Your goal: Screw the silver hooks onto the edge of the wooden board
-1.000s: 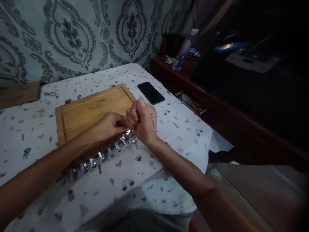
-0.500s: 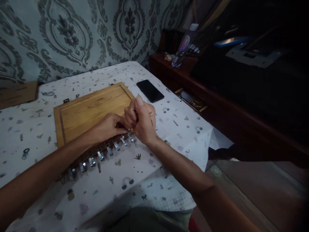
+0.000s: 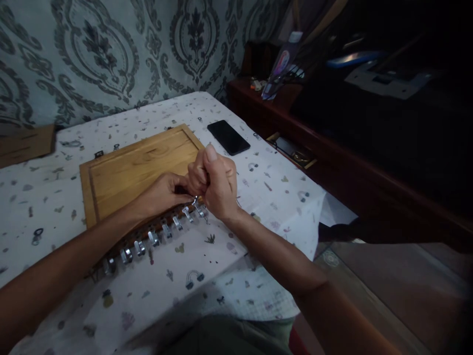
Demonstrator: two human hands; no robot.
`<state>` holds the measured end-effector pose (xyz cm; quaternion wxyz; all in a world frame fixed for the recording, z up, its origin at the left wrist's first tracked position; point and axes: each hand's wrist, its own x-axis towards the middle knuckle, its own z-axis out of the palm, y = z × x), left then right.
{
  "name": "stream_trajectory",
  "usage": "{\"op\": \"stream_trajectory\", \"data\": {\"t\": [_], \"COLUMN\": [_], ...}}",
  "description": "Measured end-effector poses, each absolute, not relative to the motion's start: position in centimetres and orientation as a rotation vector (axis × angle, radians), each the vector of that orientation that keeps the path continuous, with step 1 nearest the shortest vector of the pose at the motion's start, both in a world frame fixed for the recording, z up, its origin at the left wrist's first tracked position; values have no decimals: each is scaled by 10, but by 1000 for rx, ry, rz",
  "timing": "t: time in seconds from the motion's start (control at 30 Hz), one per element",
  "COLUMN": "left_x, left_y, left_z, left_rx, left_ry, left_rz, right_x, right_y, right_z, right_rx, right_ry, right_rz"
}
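Two bare forearms reach over the table point(image 3: 170, 296) and meet at the wooden board's point(image 3: 140, 167) near right corner: the right hand point(image 3: 218, 187) is a closed fist, thumb up, the left hand point(image 3: 162, 192) bent low against it, though I cannot tell how tightly its fingertips close or what either grips. Metal clips point(image 3: 152, 238) line the board's near side, leaving open room to the table's near edge and toward its right edge, with a phone point(image 3: 228, 137) lying beyond the fist.
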<state>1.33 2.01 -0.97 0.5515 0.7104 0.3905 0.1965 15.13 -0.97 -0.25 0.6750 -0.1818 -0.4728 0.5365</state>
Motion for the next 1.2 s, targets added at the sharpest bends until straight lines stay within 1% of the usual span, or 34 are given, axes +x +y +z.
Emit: {"op": "stream_trajectory", "data": {"t": [0.1, 0.37, 0.77, 1.2], "left_x": [13, 10, 5, 5], "left_y": [19, 24, 27, 24], "left_z": [-11, -16, -14, -12], "left_rx": [1676, 1701, 1757, 1801], "left_ry": [921, 886, 880, 900], "left_rz": [465, 457, 412, 400], "right_x": [151, 152, 150, 151], "right_y": [-9, -10, -12, -10], "right_z": [-3, -3, -2, -4], "right_rx": [-386, -497, -305, -432], "right_ry": [-1076, -1090, -1042, -1093], "right_rz": [1186, 1191, 1228, 1200]}}
